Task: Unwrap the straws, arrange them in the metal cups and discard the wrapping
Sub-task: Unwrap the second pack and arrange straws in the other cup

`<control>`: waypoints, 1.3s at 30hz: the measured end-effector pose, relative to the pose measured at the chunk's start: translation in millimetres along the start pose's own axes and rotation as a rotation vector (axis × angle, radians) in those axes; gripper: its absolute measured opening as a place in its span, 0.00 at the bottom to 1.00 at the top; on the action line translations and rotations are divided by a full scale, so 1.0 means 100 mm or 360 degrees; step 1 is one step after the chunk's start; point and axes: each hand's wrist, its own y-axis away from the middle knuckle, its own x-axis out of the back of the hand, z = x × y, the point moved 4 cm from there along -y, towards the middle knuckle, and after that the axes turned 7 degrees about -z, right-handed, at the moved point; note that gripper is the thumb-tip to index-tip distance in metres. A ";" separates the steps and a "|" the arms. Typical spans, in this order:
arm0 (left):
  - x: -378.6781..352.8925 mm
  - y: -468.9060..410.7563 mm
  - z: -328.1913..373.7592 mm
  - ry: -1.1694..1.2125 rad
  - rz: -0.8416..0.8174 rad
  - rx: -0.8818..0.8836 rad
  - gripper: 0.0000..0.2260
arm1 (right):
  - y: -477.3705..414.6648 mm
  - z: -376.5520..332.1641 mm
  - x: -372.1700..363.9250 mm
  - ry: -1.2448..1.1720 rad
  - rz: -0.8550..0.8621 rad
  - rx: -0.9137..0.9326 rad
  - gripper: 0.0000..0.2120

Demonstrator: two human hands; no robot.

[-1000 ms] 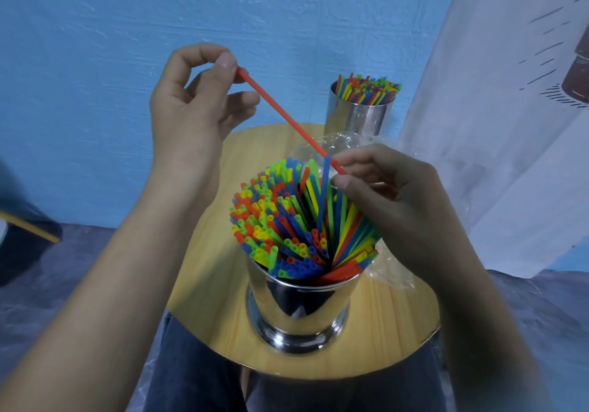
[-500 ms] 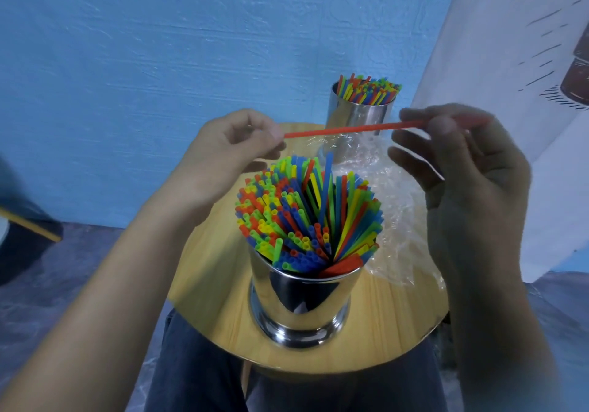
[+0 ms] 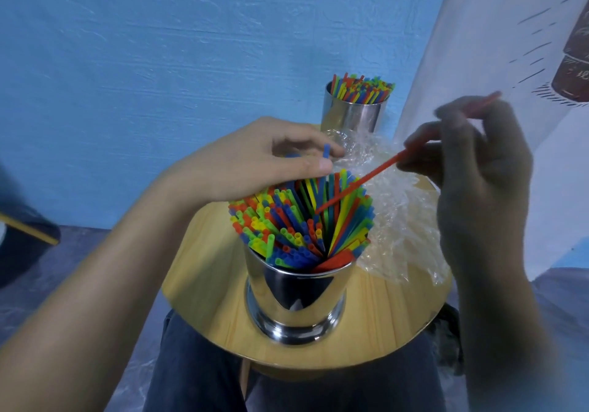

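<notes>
1. My right hand is pinching the red straw near its upper end, at about two o'clock from the near cup. The hand is blurred, so I cannot tell which fingers are doing the gripping.
2. The red straw is slanting down toward eight o'clock. Its lower tip is meeting the packed straws in that cup.
3. I am judging the straw to be almost weightless, thin, springy and smooth enough to slip. It is likely to bow or kink if I am pushing from this high up. Taking hold lower, nearer the tip, should steer it better into a gap.
4. My left hand is lying over the eleven o'clock side of the bundle with its fingers curled. A blue straw is poking up between thumb and fingers. I cannot tell whether I am gripping it or only pressing the bundle aside.
5. The near cup is standing mid-table and is crammed almost full. Its straws are fanning apart around a dark gap toward three o'clock.
6. The far cup is standing at one o'clock by the table's far edge, and it is also full of coloured straws.
7. The clear wrapping is lying crumpled on the table at three o'clock from the near cup, not yet discarded. It looks light, crinkly and slippery.
</notes>
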 end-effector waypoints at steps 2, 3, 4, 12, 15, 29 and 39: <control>0.01 -0.04 -0.01 0.0069 0.0072 -0.0040 0.07 | 0.04 -0.02 -0.11 0.0131 -0.0143 -0.0048 0.05; 0.02 -0.05 -0.02 0.0075 0.0118 -0.0063 0.05 | 0.07 -0.02 -0.19 0.0192 -0.0200 -0.0067 0.08; 0.03 -0.05 -0.03 0.0065 0.0161 -0.0085 0.05 | 0.09 -0.01 -0.23 0.0272 -0.0218 -0.0054 0.12; 0.05 -0.06 -0.01 -0.0233 0.0216 -0.0036 0.04 | 0.10 0.11 -0.33 0.0612 -0.0486 0.0008 0.04; 0.06 -0.06 -0.02 -0.0382 0.0132 0.0091 0.03 | 0.11 0.19 -0.33 0.0602 -0.0690 -0.0141 0.10; 0.08 -0.03 -0.08 -0.0448 0.0130 0.0537 0.08 | 0.24 0.30 -0.12 0.0507 -0.0910 -0.0606 0.26; 0.06 0.16 0.03 -0.0065 -0.0444 0.0550 0.13 | 0.09 0.34 -0.28 0.0322 -0.0972 -0.0724 0.06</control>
